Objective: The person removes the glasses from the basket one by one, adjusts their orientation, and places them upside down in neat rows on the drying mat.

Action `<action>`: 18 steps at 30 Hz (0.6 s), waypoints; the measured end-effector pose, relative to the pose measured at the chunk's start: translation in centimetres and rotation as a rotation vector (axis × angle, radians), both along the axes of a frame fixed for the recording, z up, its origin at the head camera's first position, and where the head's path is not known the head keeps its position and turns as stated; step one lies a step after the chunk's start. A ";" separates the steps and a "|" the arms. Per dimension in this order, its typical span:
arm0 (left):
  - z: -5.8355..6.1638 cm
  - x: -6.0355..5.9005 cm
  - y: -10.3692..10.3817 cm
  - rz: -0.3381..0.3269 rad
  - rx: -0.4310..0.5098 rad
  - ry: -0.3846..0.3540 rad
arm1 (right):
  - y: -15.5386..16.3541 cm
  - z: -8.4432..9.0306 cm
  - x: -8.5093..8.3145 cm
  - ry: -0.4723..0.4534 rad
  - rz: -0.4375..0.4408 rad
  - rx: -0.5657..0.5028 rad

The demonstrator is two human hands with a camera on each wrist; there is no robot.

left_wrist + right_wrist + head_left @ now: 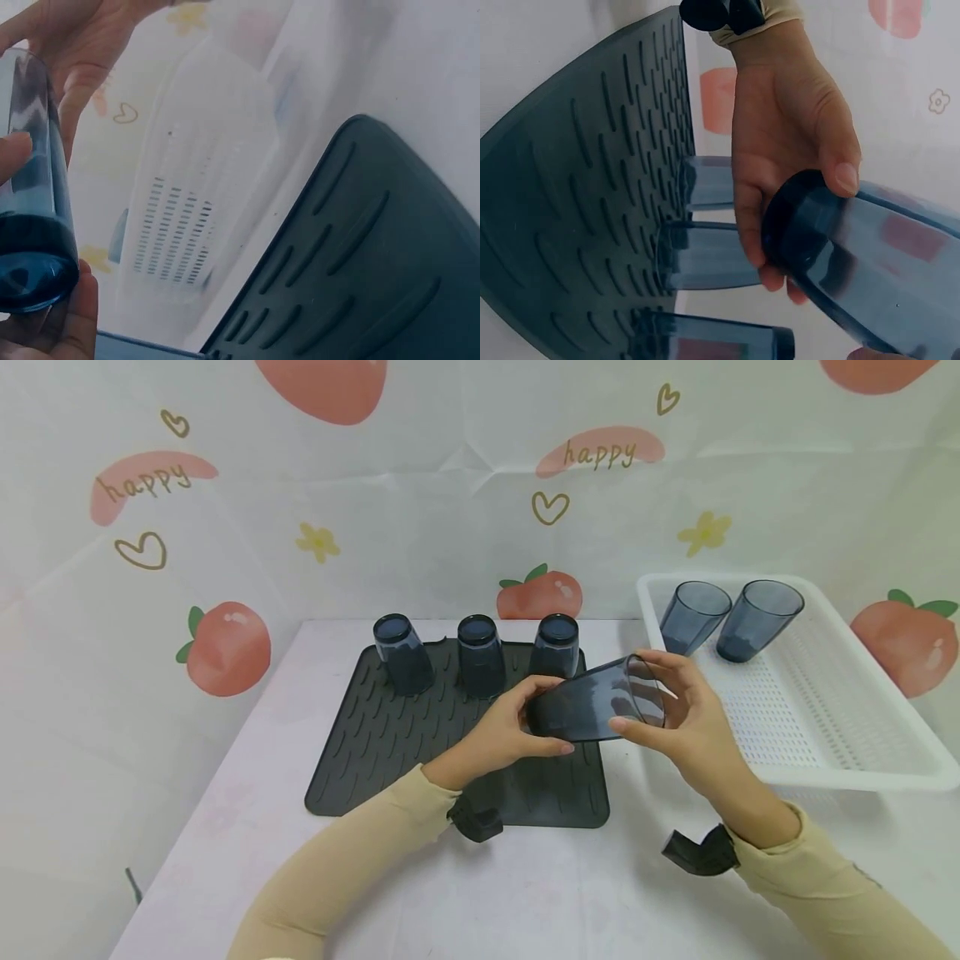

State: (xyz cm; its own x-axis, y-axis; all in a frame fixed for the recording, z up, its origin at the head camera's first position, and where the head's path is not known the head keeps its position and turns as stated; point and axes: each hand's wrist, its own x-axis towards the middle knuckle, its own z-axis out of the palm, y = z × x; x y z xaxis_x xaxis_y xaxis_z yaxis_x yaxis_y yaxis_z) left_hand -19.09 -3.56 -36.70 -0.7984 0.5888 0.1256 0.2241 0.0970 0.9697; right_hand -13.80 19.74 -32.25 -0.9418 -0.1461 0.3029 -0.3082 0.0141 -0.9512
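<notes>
Both hands hold one dark blue translucent cup (pixel 596 702) on its side above the right part of the dark ribbed drying mat (pixel 390 752). My left hand (pixel 517 731) grips its base end; my right hand (pixel 671 710) grips its rim end. The left wrist view shows the cup (pixel 30 195) with my left hand's fingers around it. Seen from the right wrist, the cup's base (pixel 832 255) sits in the left hand (pixel 787 157). Three cups (pixel 402 653) (pixel 480 655) (pixel 557 645) stand upside down along the mat's far edge.
A white perforated tray (pixel 825 727) sits at the right, holding two more blue cups (pixel 693 614) (pixel 756 618) at its far end. The white table (pixel 525 893) reaches a printed backdrop behind. Black wrist mounts (pixel 474 820) (pixel 701 852) sit on both sleeves.
</notes>
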 end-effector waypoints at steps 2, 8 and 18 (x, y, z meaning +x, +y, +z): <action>0.1 0.0 -0.3 0.015 0.006 0.020 | -0.1 0.0 -0.1 0.003 0.014 -0.006; 0.4 0.3 -1.0 0.053 0.024 0.062 | -0.1 0.2 -0.2 0.011 0.060 0.012; 0.2 0.5 -2.1 0.060 0.133 0.075 | 0.2 -0.1 -0.3 -0.060 0.160 0.041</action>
State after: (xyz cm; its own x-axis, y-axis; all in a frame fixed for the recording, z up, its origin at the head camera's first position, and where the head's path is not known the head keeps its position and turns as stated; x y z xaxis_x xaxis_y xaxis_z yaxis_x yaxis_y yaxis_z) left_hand -18.58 -5.65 -36.53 -0.8171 0.5145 0.2602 0.2942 -0.0161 0.9556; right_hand -14.05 19.94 -32.38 -0.9219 -0.3062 0.2375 -0.2521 0.0084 -0.9677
